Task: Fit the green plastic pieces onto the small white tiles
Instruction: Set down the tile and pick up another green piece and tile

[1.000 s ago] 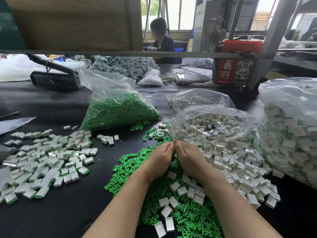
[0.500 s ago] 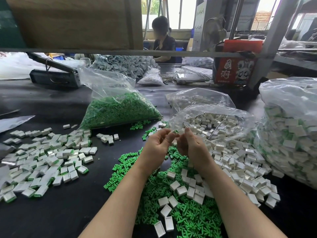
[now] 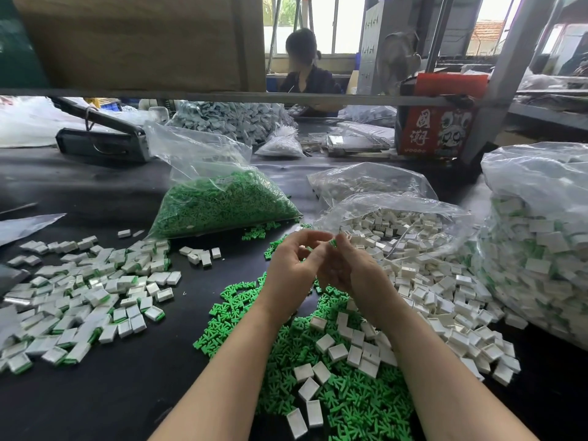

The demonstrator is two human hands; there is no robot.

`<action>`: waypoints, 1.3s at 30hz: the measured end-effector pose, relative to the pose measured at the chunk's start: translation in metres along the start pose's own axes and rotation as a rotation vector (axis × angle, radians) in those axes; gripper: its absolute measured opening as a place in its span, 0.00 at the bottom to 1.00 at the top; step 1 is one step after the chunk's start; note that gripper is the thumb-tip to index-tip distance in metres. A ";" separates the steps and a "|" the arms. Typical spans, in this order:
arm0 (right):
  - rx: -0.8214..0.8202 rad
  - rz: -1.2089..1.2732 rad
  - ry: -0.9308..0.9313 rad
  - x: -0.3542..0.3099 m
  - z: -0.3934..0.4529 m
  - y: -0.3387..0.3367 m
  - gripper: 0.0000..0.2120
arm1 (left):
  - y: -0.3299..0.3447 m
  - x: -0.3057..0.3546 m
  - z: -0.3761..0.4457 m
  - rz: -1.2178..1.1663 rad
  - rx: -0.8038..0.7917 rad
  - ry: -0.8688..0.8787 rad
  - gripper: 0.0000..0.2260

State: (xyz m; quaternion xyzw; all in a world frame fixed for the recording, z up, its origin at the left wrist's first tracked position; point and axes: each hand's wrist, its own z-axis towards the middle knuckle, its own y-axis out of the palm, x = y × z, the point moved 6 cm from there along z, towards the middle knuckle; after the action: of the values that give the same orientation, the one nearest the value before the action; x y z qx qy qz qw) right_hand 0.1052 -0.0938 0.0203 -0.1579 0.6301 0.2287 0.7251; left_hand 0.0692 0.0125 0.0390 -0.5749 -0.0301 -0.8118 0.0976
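A worker's two hands meet above a black bench [image 3: 95,393] strewn with parts. The right hand [image 3: 356,268] pinches a green piece [image 3: 333,243] at its fingertips, a narrow grip, while the left hand [image 3: 291,268] curls its fingers beside it; what the left holds is too small to make out, though something pale shows between its fingers. Below the wrists lies a loose heap of green pieces [image 3: 350,402] with white tiles [image 3: 337,351] scattered over it. To the right, more tiles spill from an open clear bag [image 3: 397,224] down across the bench. A second clear bag [image 3: 222,198], lying on its side behind the hands, is packed with green pieces, a few of which have escaped at its mouth. A smaller bag [image 3: 366,179] behind the tile bag looks nearly empty, with a few pale bits inside. At far right a tall bag [image 3: 537,249] is filled with tiles showing green edges. On the left a spread of fitted tiles [image 3: 86,294], white with green showing, covers the bench. Farther back stand a red box [image 3: 436,128], a pile of grey parts [image 3: 229,117] and another person [image 3: 305,68] seated by the window.
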 end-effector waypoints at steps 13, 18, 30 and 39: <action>-0.009 -0.067 -0.072 -0.009 -0.004 0.004 0.27 | -0.001 0.003 0.001 -0.106 0.120 -0.108 0.07; 0.004 -0.057 -0.065 -0.011 -0.006 0.006 0.28 | 0.005 -0.006 0.001 -0.229 0.156 -0.177 0.09; 0.062 -0.157 -0.128 -0.011 -0.007 0.004 0.16 | 0.010 -0.013 -0.002 -0.424 0.126 -0.270 0.09; 0.081 -0.200 -0.143 -0.013 -0.010 0.005 0.18 | 0.010 -0.017 -0.002 -0.476 0.105 -0.266 0.13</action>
State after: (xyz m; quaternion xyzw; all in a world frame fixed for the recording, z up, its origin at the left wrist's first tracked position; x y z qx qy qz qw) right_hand 0.0927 -0.0964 0.0319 -0.1739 0.5668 0.1403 0.7930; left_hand 0.0749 0.0046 0.0220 -0.6473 -0.2190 -0.7266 -0.0711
